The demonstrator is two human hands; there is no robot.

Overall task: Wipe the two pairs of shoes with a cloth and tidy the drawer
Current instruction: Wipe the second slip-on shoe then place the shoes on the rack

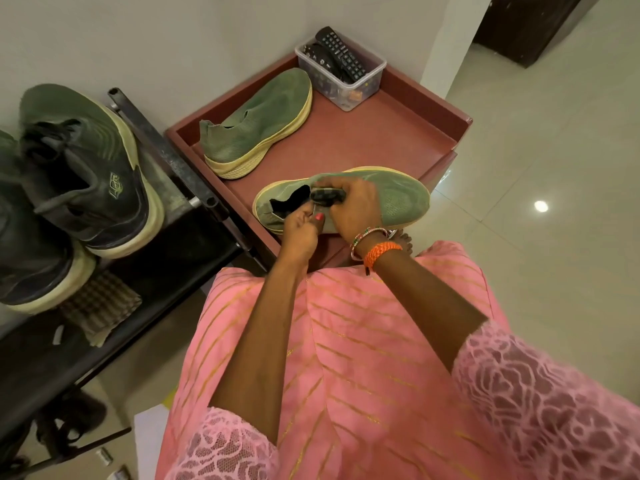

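A: Which item is being handled, and where is it?

B: A light green slip-on shoe (398,199), held just above the front edge of the open reddish-brown drawer (377,133), toe pointing right and opening facing up.

A: How are the hands placed?

B: The left hand (299,225) pinches the near side of the shoe close to its heel opening, thumb on top. The right hand (353,206) lies over the middle of the shoe, fingers curled round a small dark object (327,196) pressed against the upper; what that object is cannot be told.

A: What else lies in the drawer?

B: The matching green shoe (258,123) rests on its sole at the drawer's rear left, toe toward the back. A clear plastic box (341,76) in the rear corner holds black remote controls (341,51).

A: And outside the drawer?

B: To the left, on a dark rack (162,161), sits a pair of dark green lace-up sneakers (88,168), yellowed soles visible. A checked cloth (98,304) lies folded on the rack, partly under the nearer sneaker. The person wears a pink striped garment (346,358) and bangles (375,245) on the right wrist
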